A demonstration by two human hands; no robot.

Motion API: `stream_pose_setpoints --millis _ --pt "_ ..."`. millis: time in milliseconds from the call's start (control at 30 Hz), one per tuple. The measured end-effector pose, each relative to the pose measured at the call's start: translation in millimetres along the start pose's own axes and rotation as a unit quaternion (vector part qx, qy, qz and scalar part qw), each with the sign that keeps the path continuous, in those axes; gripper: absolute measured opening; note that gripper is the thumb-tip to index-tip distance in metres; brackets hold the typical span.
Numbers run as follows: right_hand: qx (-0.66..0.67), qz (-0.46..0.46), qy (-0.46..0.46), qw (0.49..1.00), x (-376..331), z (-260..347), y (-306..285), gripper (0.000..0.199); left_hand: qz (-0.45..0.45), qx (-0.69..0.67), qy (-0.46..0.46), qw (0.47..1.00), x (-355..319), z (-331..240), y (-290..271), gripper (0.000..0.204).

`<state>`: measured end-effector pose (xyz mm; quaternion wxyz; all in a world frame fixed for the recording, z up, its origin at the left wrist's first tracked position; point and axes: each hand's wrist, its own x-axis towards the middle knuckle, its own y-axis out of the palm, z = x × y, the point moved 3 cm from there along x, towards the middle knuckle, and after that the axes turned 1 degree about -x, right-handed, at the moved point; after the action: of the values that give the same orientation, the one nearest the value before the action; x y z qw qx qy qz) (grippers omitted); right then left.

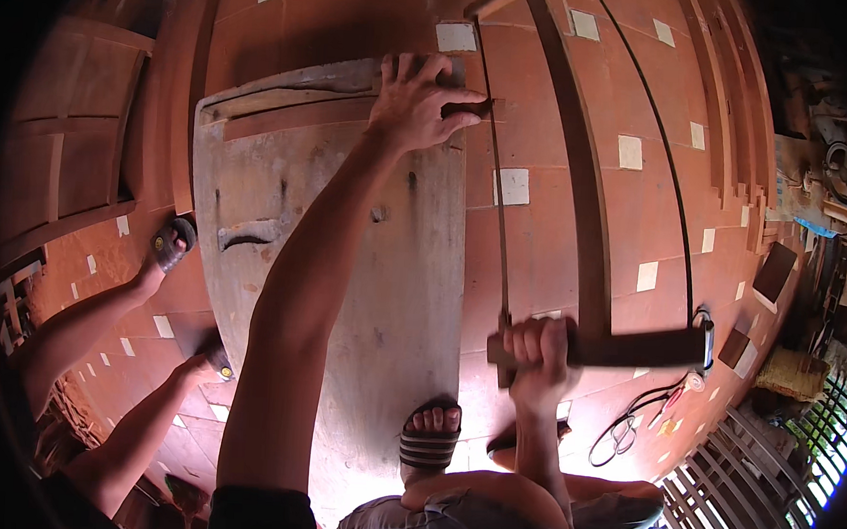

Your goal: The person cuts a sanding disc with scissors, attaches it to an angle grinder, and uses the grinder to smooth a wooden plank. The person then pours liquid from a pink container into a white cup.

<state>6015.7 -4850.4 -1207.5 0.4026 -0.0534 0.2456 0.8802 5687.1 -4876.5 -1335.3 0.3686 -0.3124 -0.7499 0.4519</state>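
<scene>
A long wooden frame saw (581,177) spans the right of the plank bench (384,291). My right hand (540,359) is wrapped round its near end. The thin saw blade (499,192) runs away from that hand, along the bench's right edge, to the far end of the frame. Across the bench's far end lies a narrow reddish wooden strip (297,119). My left hand (415,101) presses and grips the strip near its right end. Its thumb and a finger reach close to the blade, where the strip meets it. The palm hides part of the strip.
My foot in a striped sandal (429,445) rests on the bench's near end. At the left, another person's legs (104,324) stand close by. Right of the saw, a cable (626,419) lies on the red tiled floor (540,232). Long timbers (729,99) lie at the far right.
</scene>
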Motion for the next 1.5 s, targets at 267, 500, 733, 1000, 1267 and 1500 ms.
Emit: stream_pose_setpoints --millis 267,500,733,1000,1267,1500 --pt "-0.041 -0.025 -0.045 0.998 88.4 -15.4 39.3 0.032 0.003 0.001 -0.014 1.000 10.0 10.0 -14.0 0.035" --pt "-0.129 -0.026 -0.051 0.990 85.7 12.2 54.7 0.031 -0.047 0.002 0.016 0.999 7.9 5.7 -8.4 0.035" --pt "-0.094 0.026 -0.082 0.992 71.8 16.1 49.0 0.033 -0.088 -0.009 0.022 0.996 9.2 13.5 -10.3 0.034" --pt "-0.053 0.008 -0.103 0.993 76.8 7.0 37.7 0.033 -0.077 -0.021 0.040 0.996 11.0 5.5 -11.2 0.032" --pt "-0.035 0.031 -0.095 0.994 68.0 -20.9 25.2 0.029 -0.044 -0.009 0.045 0.998 10.0 4.0 -9.3 0.031" --pt "-0.009 0.009 -0.059 0.998 59.0 -25.6 17.7 0.032 -0.041 0.003 0.043 0.998 11.5 0.5 -8.4 0.030"
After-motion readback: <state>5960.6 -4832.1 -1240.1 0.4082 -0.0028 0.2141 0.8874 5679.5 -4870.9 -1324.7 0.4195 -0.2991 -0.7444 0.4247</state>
